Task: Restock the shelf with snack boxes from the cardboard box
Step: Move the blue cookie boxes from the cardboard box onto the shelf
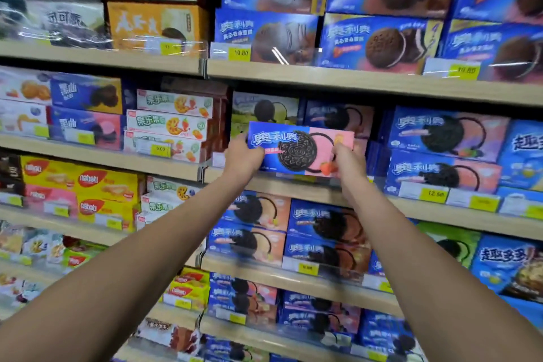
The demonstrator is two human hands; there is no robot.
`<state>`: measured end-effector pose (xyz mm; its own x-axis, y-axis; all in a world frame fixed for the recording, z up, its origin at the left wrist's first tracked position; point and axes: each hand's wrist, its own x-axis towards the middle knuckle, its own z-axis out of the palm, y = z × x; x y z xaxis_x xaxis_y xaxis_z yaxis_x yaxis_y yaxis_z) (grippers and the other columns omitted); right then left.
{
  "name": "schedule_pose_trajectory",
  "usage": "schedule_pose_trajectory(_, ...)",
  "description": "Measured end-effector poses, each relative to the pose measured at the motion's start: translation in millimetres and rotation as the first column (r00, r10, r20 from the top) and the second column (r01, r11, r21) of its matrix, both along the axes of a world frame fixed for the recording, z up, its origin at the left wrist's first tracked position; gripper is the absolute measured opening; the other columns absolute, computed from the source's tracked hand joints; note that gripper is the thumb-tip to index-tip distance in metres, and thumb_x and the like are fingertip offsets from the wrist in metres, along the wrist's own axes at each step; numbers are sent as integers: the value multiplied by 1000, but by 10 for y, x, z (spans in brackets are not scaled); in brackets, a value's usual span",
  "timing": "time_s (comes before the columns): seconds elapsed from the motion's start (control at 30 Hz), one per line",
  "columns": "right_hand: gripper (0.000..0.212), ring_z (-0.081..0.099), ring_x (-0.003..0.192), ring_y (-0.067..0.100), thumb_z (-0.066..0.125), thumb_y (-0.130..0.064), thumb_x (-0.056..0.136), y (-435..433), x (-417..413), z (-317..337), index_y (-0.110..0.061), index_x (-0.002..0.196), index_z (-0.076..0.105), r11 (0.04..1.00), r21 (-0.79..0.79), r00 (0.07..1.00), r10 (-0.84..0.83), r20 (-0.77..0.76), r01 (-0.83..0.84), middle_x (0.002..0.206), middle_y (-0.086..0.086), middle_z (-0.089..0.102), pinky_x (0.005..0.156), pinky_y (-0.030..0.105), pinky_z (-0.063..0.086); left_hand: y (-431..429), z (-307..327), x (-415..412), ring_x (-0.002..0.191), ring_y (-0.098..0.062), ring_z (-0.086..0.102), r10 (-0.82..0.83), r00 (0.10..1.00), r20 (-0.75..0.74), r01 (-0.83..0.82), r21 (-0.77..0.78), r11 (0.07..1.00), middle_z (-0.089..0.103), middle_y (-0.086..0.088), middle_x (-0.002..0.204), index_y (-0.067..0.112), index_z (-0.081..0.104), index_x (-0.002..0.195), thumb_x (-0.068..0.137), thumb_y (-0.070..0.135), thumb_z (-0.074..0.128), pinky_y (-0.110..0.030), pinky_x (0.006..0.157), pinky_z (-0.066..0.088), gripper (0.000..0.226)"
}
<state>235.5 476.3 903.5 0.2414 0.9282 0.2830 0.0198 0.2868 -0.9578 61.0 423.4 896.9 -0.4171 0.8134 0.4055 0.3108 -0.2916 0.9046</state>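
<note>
A blue and pink cookie box (296,150) with a black sandwich cookie and a strawberry printed on it is held upright in front of the middle shelf (296,185). My left hand (242,157) grips its left end. My right hand (348,166) grips its lower right corner. The box hovers just above the shelf's front edge, in front of a green cookie box (261,110) and a darker blue one (338,116). The cardboard box is out of view.
Wooden shelves fill the view, packed with blue cookie boxes (440,153) on the right and yellow wafer boxes (97,185) and white fruit-biscuit boxes (167,123) on the left. Yellow price tags (433,193) sit behind clear strips along the shelf edges.
</note>
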Motion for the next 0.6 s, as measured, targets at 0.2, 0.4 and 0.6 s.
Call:
schedule_pose_trajectory(0.2,12,57,39,12,52,-15,84,567,367,250,-10,95,53,997,51,998,-50,-48,52,79,6,56,42,19,41,569,307,363,99,-29,63,-36,999,-2,36,66,997,68,-13,107,11,62,109,74,3,50,-33,85,49,38)
schedule_pose_trajectory(0.4,15,61,88,35,54,-13,74,989,535,406,-12,88,57,990,77,992,-123,4,122,86,15,62,69,33,45,1565,340,441,102,-43,60,-47,998,36,45,70,997,68,-18,105,14,61,105,54,19,46,-52,90,50,54)
schedule_pose_trajectory(0.6,53,38,122,38,52,-14,81,1321,528,461,-14,133,42,975,29,954,-221,202,220,132,20,48,101,36,35,1668,496,577,100,-28,59,-115,982,147,102,95,990,64,-16,113,7,55,116,75,-2,53,-29,84,47,41)
